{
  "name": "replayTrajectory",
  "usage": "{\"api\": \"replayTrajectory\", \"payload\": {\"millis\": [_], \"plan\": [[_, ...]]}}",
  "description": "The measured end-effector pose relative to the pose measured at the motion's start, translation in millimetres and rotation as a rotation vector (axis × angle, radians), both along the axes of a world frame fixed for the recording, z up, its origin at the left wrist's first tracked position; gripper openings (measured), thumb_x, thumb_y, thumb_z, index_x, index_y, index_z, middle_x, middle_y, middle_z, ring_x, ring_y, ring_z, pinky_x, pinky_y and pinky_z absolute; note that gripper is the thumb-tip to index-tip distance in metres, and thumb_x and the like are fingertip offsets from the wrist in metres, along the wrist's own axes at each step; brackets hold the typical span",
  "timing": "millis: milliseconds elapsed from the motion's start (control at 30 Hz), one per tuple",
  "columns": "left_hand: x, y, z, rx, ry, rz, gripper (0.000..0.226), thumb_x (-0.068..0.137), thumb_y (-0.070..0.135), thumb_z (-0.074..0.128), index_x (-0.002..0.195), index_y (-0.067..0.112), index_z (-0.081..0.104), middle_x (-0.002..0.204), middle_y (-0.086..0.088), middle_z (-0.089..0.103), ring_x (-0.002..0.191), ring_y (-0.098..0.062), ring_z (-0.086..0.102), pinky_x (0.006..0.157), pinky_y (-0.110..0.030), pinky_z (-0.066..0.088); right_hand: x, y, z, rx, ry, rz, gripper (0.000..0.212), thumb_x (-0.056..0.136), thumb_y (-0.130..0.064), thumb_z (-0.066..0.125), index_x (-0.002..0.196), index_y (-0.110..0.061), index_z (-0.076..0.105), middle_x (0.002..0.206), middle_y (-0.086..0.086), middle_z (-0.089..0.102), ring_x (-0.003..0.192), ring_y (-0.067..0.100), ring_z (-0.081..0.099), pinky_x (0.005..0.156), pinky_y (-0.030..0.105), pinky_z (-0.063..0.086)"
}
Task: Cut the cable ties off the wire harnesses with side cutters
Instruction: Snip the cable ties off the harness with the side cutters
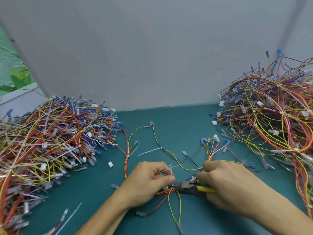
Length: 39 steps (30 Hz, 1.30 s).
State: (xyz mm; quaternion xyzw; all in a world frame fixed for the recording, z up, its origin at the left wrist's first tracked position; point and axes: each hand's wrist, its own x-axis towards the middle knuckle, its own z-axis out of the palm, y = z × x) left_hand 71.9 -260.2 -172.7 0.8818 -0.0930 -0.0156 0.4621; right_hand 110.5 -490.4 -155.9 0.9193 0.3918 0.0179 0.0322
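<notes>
A wire harness (171, 199) of red, yellow and black wires lies on the green table in front of me. My left hand (149, 180) grips its bundle, with a white tie tail sticking up between the fingers. My right hand (225, 182) holds yellow-handled side cutters (188, 185). The cutter jaws sit at a white cable tie (173, 186) right beside my left thumb. Further cable ties (161, 148) are on the same harness farther back.
A big pile of harnesses with long tie tails (47, 141) fills the left side. Another pile (271, 119) fills the right. A loose cut tie (71, 217) lies near the front left. A grey wall stands behind the green table (94, 192).
</notes>
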Motion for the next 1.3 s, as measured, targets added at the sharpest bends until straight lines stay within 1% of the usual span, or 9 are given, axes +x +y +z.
{"api": "replayTrajectory", "payload": {"millis": [467,533,700,800,833,900,1000,1100,1300], "plan": [[1,0,-2,-0.041,0.010,-0.013,0.014,0.087,0.020,0.067,0.074,0.019,0.064,0.053,0.009,0.054,0.047,-0.006,0.034,0.050,-0.019,0.031,-4,2,3,-0.033,0.006,0.003,0.021,0.090,-0.039,0.036,0.097,-0.024,0.049,0.100,-0.004,0.052,0.095,0.028,0.055,0.066,0.032,0.035],[1,1,-4,-0.067,0.015,-0.018,0.014,0.086,0.023,0.067,0.074,0.020,0.063,0.049,0.011,0.046,0.047,-0.008,0.032,0.048,-0.021,0.028,-5,3,3,-0.038,0.024,-0.010,0.019,0.090,-0.037,0.036,0.096,-0.024,0.049,0.100,-0.004,0.053,0.095,0.028,0.055,0.065,0.030,0.032],[4,3,-2,-0.439,0.133,0.103,0.021,0.087,0.012,0.066,0.069,0.016,0.058,0.054,0.004,0.028,0.048,-0.015,0.019,0.046,-0.024,0.017,-9,5,6,-0.020,0.012,-0.049,0.015,0.088,-0.038,0.040,0.093,-0.025,0.047,0.100,-0.005,0.052,0.093,0.028,0.056,0.066,0.031,0.035],[8,9,8,-0.702,0.166,0.219,0.024,0.093,0.007,0.052,0.071,0.015,0.050,0.053,0.005,0.028,0.044,-0.009,0.021,0.041,-0.019,0.026,-10,6,9,0.120,-0.100,0.015,0.015,0.078,-0.035,0.059,0.077,-0.024,0.049,0.081,-0.007,0.052,0.067,0.024,0.058,0.051,0.031,0.037],[9,13,12,-0.781,0.179,0.248,0.024,0.093,0.008,0.050,0.070,0.015,0.048,0.054,0.004,0.028,0.044,-0.010,0.021,0.041,-0.019,0.027,-12,7,10,0.165,-0.091,0.009,0.013,0.077,-0.035,0.059,0.078,-0.025,0.051,0.082,-0.008,0.052,0.066,0.023,0.057,0.049,0.032,0.038],[10,24,21,-0.865,0.164,0.279,0.019,0.086,0.012,0.049,0.068,0.014,0.044,0.056,0.000,0.029,0.045,-0.012,0.022,0.042,-0.020,0.026,-13,9,4,0.207,-0.007,0.038,0.019,0.086,-0.040,0.044,0.099,-0.029,0.053,0.107,-0.013,0.048,0.087,0.019,0.056,0.063,0.033,0.044],[7,41,25,-0.810,0.130,0.312,0.025,0.094,0.008,0.038,0.071,0.009,0.046,0.058,-0.005,0.038,0.046,-0.015,0.031,0.044,-0.021,0.027,-13,13,-9,0.204,0.117,0.118,0.032,0.093,-0.044,0.034,0.121,-0.035,0.046,0.128,-0.022,0.038,0.108,0.011,0.050,0.083,0.030,0.044],[2,52,25,-0.673,0.140,0.311,0.028,0.099,0.006,0.034,0.079,0.005,0.054,0.056,-0.003,0.036,0.046,-0.014,0.031,0.044,-0.022,0.029,-9,11,-7,0.164,0.115,0.093,0.027,0.090,-0.043,0.038,0.113,-0.034,0.048,0.116,-0.017,0.043,0.103,0.011,0.050,0.079,0.029,0.043],[-3,58,26,0.029,0.016,0.084,0.013,0.071,0.024,0.068,0.083,0.028,0.071,0.050,0.010,0.025,0.052,-0.012,0.023,0.057,-0.027,0.025,11,-17,11,-0.049,0.135,-0.035,0.025,0.072,-0.037,0.043,0.096,-0.031,0.044,0.096,-0.011,0.052,0.094,0.010,0.054,0.071,0.030,0.044]]}}
